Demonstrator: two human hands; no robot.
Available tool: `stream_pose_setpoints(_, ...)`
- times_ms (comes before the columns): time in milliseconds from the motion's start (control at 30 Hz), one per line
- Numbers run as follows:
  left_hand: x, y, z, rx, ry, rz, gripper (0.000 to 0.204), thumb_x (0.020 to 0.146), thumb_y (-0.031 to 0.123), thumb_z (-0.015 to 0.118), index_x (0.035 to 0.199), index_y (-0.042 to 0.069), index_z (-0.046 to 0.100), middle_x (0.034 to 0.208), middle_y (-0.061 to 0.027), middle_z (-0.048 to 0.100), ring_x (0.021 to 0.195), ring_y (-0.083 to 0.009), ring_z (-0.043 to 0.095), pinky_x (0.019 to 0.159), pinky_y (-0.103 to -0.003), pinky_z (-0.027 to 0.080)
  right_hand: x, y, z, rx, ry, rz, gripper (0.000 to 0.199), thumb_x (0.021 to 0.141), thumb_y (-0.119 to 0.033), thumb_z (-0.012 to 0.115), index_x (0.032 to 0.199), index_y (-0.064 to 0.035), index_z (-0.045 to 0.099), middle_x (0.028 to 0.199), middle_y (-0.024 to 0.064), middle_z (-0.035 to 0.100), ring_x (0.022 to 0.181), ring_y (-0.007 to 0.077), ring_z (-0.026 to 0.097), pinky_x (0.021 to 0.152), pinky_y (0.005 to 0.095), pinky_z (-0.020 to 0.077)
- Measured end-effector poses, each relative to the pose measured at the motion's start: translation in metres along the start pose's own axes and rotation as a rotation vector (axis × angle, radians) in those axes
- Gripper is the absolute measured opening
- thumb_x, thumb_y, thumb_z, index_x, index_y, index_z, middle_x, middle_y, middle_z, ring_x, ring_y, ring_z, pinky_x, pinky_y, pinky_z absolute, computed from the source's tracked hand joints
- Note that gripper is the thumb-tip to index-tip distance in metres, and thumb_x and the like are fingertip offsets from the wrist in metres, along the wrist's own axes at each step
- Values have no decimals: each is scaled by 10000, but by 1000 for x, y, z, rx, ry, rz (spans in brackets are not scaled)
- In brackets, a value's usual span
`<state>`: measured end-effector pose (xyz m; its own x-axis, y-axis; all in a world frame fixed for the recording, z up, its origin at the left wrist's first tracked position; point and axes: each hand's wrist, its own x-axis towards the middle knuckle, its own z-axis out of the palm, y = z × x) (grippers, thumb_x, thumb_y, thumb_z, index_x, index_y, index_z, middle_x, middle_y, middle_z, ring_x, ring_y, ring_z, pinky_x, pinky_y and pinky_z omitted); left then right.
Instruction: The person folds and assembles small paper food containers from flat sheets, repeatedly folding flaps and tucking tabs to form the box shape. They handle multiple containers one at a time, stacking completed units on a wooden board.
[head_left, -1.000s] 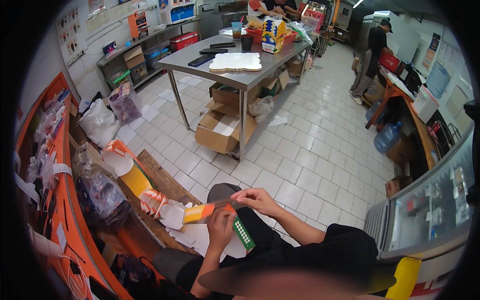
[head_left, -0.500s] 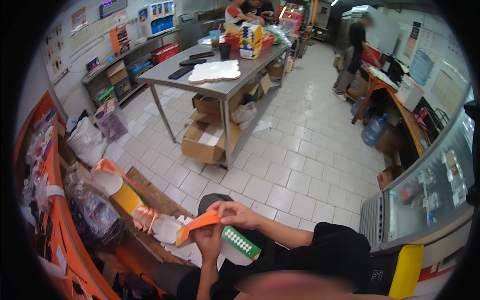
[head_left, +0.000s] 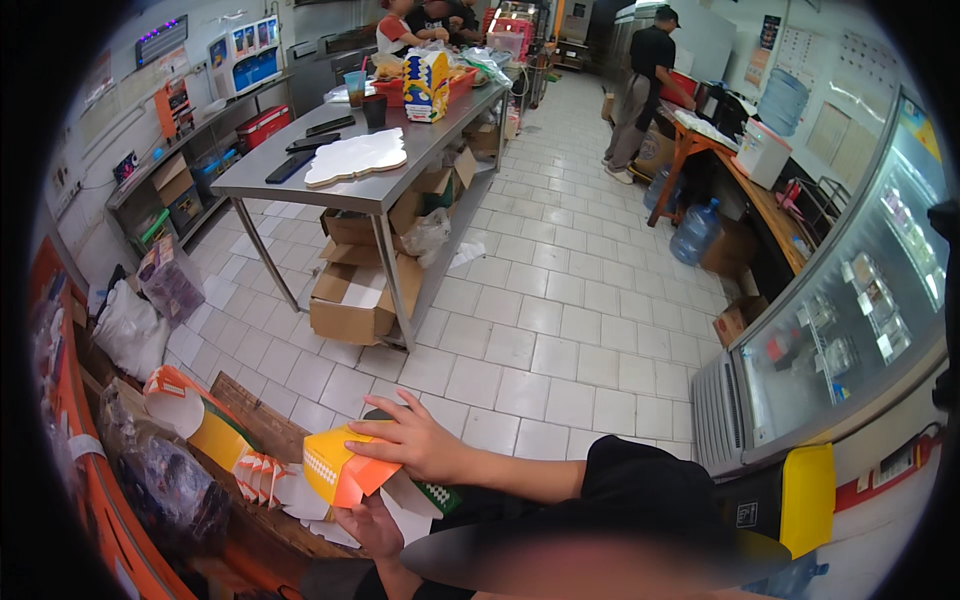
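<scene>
A person's two hands work a folded cardboard food box (head_left: 345, 468) low in the head view, just in front of the wooden counter (head_left: 255, 420); the box is yellow on its broad face and orange along its lower flap, with a patch of small white dots near its left edge, and it looks partly folded, its walls not yet squared; the right hand (head_left: 420, 445) lies across the top of the box, fingers spread and pressing down on the yellow panel; the left hand (head_left: 370, 525) is under the box, gripping it from below (its fingers are mostly hidden by the cardboard); a green-and-white printed strip (head_left: 440, 497) shows just right of the box, under the right wrist; left of the box, on the counter, sits a fanned stack of flat orange-and-white box blanks (head_left: 262, 476), and further left a larger orange, white and yellow carton (head_left: 190, 415) lies on its side; clear plastic bags (head_left: 160, 480) bulge at the counter's left end; well beyond the box, across the white tiled floor (head_left: 560, 340), a steel table (head_left: 370, 185) stands over open brown cartons (head_left: 350, 300), and another person (head_left: 640, 85) in dark clothes stands far off by a side bench.
</scene>
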<state>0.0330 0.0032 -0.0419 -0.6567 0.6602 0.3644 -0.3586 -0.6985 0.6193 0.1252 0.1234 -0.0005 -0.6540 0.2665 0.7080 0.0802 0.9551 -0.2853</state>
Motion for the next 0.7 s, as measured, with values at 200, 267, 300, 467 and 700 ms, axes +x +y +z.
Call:
stream_pose_setpoints(200,24,5,8,355,214,-22,106,907,66,517,974,21,449,999,-131,574,899,-179,594,781,-291,508,-6,-1,2,44,139,-19,282,768,-211,630,1046,-258,648,1125,-8,610,1003,201,572,844,422,410)
stream_pose_setpoints(267,29,5,9,335,219,-91,82,904,43,512,954,11,455,935,-120,579,838,-169,603,745,-276,515,-9,4,-2,33,129,-19,275,772,-213,624,1041,-266,649,1135,-17,606,999,196,571,834,416,405)
stream_pose_setpoints(300,31,6,10,232,228,-109,91,897,35,522,955,9,456,920,-116,581,831,-166,603,744,-274,513,-11,6,-5,18,143,-27,272,774,-213,621,1038,-270,650,1140,-21,605,997,193,570,829,413,402)
stream_pose_setpoints(467,33,-4,13,208,282,-92,136,860,-23,565,934,8,455,881,-116,585,798,-165,609,726,-264,508,-19,9,-11,-40,176,-92,247,749,-211,650,994,-246,651,1159,-9,598,1013,188,565,868,453,380)
stream_pose_setpoints(700,36,-29,0,1055,35,644,214,822,-100,579,940,-3,429,929,-185,601,806,-203,624,718,-293,528,-15,2,4,428,373,209,165,786,-54,667,942,-4,647,1028,114,654,890,243,644,780,287,508)
